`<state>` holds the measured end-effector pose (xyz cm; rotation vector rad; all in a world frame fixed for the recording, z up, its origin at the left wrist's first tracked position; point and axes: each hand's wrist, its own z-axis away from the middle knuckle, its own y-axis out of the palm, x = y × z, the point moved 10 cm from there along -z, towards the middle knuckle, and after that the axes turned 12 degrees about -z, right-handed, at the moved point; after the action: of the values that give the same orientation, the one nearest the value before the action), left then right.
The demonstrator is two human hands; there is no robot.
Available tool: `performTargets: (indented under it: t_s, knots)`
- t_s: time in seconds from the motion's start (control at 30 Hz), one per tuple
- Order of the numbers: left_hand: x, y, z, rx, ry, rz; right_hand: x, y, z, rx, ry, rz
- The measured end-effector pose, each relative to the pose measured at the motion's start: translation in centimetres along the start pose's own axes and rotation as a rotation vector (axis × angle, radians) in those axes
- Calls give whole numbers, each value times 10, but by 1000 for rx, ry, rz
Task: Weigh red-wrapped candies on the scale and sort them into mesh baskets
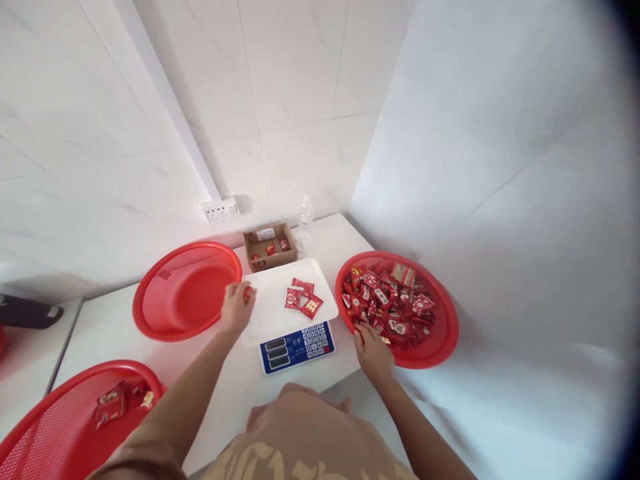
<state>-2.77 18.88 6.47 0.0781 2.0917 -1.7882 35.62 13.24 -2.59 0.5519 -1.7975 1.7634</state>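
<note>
On the left side of a white scale tray [270, 320], my left hand [237, 310] pinches a small red candy packet [251, 292]. Several similar red packets [312, 306] lie together on the tray's right half. My right hand [374, 355] is at the near left rim of a red basket [447, 347] full of wrapped red candies [393, 300]. Its fingers are curled; whether the red between them is a packet or the rim, I cannot tell. The scale's blue keypad panel [297, 348] faces me below the tray.
An empty-looking red basket [187, 327] stands left of the scale. Nearer to me, another red basket [55, 427] holds a few packets. Behind the tray are a cardboard box [273, 259] with some packets and a clear bottle [305, 212]. A socket [220, 209] is on the wall.
</note>
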Motion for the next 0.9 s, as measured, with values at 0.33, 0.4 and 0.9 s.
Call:
performTargets:
  t_s: [0.33,0.4,0.9]
  knots:
    - [64,17,-8,255,-113,-317,1,1,0,-39,-61,26]
    - [70,36,2,359,-100,-314,1,1,0,-40,-73,28]
    - [-80,88,17,351,460,-200,0,4,0,-16,-38,68]
